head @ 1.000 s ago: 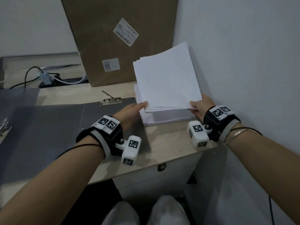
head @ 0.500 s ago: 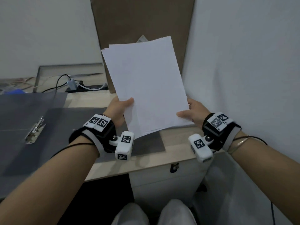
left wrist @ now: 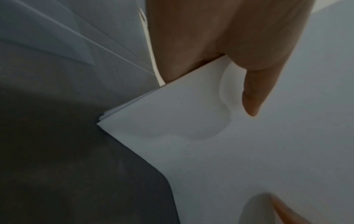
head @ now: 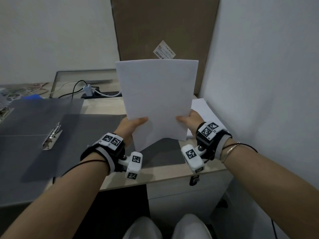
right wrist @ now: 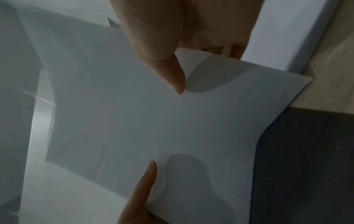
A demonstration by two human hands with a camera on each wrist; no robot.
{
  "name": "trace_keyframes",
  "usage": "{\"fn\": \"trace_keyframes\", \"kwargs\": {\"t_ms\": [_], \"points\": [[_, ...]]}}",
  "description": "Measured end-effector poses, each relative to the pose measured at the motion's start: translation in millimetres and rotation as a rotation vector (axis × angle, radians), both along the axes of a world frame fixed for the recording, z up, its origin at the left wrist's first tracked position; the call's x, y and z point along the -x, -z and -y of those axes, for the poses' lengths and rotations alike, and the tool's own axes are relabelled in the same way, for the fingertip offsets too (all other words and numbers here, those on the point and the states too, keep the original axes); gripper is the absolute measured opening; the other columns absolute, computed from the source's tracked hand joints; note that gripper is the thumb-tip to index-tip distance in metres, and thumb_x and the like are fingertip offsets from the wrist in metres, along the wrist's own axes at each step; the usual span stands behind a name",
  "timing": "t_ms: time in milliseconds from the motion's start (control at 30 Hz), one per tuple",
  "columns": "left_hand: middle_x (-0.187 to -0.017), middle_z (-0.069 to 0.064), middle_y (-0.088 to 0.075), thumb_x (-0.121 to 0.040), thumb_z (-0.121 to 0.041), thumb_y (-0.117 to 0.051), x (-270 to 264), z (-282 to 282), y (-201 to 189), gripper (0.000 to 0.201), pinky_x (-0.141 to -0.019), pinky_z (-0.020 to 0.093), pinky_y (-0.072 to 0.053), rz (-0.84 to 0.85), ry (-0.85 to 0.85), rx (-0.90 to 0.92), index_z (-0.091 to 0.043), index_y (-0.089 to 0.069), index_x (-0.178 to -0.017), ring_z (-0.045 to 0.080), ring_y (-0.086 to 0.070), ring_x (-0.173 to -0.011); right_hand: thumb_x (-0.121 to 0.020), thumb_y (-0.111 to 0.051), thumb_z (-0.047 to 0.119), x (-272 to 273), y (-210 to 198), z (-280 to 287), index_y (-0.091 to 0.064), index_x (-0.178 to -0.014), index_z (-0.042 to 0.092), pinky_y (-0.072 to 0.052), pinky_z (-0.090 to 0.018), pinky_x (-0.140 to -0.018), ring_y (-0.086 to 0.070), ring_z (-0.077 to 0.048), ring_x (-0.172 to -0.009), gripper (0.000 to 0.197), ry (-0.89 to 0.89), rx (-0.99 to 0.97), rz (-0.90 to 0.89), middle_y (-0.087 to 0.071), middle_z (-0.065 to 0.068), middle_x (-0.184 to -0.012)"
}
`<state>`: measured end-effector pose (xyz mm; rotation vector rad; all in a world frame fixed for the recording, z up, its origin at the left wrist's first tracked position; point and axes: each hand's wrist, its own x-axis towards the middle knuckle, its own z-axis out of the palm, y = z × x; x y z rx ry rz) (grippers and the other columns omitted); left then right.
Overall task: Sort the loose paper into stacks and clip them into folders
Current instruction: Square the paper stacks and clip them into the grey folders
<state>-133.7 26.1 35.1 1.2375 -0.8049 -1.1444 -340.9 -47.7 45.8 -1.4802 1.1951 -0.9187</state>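
gripping plain white paper stack (head: 156, 100) upright, lower edge bowed: left hand (head: 131, 127), right hand (head: 189, 120) thumbs pinching front.

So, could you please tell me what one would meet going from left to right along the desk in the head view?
Tangled cables → metal folder clip → left hand → held sheaf of paper → right hand → paper stack on the desk.

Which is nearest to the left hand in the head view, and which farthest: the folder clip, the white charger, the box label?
From the left hand:
1. Folder clip, to its left on the open folder.
2. White charger, behind, at the desk's back.
3. Box label, farthest, high on the cardboard box.
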Motion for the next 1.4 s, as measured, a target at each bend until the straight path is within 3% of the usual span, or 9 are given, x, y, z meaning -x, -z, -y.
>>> {"fn": "trace_keyframes", "kwargs": {"t_ms": [133,267,433,500,733,900,1167,1300,1400], "points": [[-0.113,0.011,-0.067,-0.084,-0.012,-0.070,2.5,4.9,-2.7,0.027,-0.090,0.039,-0.050,0.067,-0.066,-0.019,-0.008,-0.063,-0.110,0.027,-0.065,-0.099,-0.063,-0.061,0.026,0.4,-0.1,6.9,-0.058,-0.118,0.011,-0.046,-0.047,-0.100,-0.061,-0.029,-0.109,0.057,-0.007,0.004,-0.042,-0.065,-0.011,-0.118],[-0.104,0.009,-0.069,-0.084,-0.012,-0.071,-5.4,7.7,-10.4,0.029,-0.090,0.039,-0.050,0.128,-0.115,-0.027,-0.005,-0.063,-0.111,0.026,-0.065,-0.094,-0.082,-0.059,0.011,5.4,-7.7,2.0,-0.051,-0.103,0.014,-0.048,-0.047,-0.098,-0.061,-0.030,-0.106,0.023,-0.028,-0.035,-0.144,-0.063,-0.012,-0.114],[-0.116,0.018,-0.065,-0.079,-0.020,-0.076,-32.1,2.5,-5.6,0.049,-0.100,0.054,-0.044,0.193,-0.013,-0.335,0.001,-0.060,-0.119,0.036,-0.061,-0.107,-0.090,-0.057,0.005,14.6,6.0,1.7,-0.055,-0.076,0.013,-0.050,-0.025,-0.061,-0.058,-0.018,-0.068,0.016,-0.100,-0.158,-0.313,-0.061,-0.008,-0.082],[-0.122,0.022,-0.063,-0.083,-0.021,-0.071,-36.2,-1.1,1.6,0.047,-0.101,0.056,-0.043,0.229,0.062,-0.443,0.004,-0.057,-0.121,0.039,-0.059,-0.112,-0.088,-0.060,0.005,18.5,16.7,2.7,-0.056,-0.071,0.011,-0.047,-0.026,-0.061,-0.054,-0.020,-0.064,0.019,-0.123,-0.245,-0.393,-0.060,-0.010,-0.078],[-0.113,0.020,-0.064,-0.097,0.001,-0.045,-39.3,-13.0,26.6,0.021,-0.094,0.045,-0.049,0.350,0.126,-0.549,0.005,-0.059,-0.111,0.035,-0.061,-0.105,-0.084,-0.065,0.012,19.3,40.2,2.6,-0.059,-0.091,0.009,-0.041,-0.033,-0.062,-0.052,-0.027,-0.075,0.010,-0.234,-0.334,-0.674,-0.059,-0.015,-0.084],[-0.097,0.014,-0.068,-0.095,0.005,-0.046,-48.8,-13.5,28.0,0.022,-0.097,0.047,-0.049,0.377,0.105,-0.561,-0.006,-0.063,-0.087,0.033,-0.064,-0.093,-0.081,-0.068,0.010,19.7,52.0,10.9,-0.062,-0.086,0.008,-0.036,-0.031,-0.056,-0.048,-0.028,-0.073,0.008,-0.204,-0.397,-0.593,-0.059,-0.018,-0.085],[-0.096,0.012,-0.066,-0.096,0.007,-0.041,-64.3,-14.1,34.6,0.027,-0.077,0.036,-0.053,0.272,0.058,-0.560,-0.001,-0.060,-0.113,0.025,-0.063,-0.081,-0.087,-0.063,0.011,4.2,38.6,11.1,-0.061,-0.077,0.006,-0.042,-0.023,-0.052,-0.056,-0.019,-0.058,0.011,-0.245,-0.444,-0.638,-0.064,-0.009,-0.069],[-0.092,0.010,-0.066,-0.096,0.008,-0.040,-72.3,-16.7,39.6,0.028,-0.069,0.032,-0.052,0.241,0.043,-0.533,-0.004,-0.060,-0.110,0.023,-0.063,-0.078,-0.084,-0.065,0.021,-3.7,3.2,22.0,-0.069,-0.088,0.008,-0.040,-0.019,-0.053,-0.062,-0.014,-0.068,0.014,-0.228,-0.165,-0.874,-0.070,-0.006,-0.084],[-0.094,0.010,-0.067,-0.096,0.008,-0.041,-76.2,-16.9,43.5,0.026,-0.069,0.032,-0.054,0.220,0.045,-0.525,-0.005,-0.061,-0.107,0.023,-0.063,-0.079,-0.087,-0.063,0.017,-27.9,-19.1,40.6,-0.066,-0.087,0.012,-0.040,-0.016,-0.049,-0.059,-0.005,-0.063,0.006,-0.163,-0.005,-0.642,-0.068,-0.002,-0.083]]}}
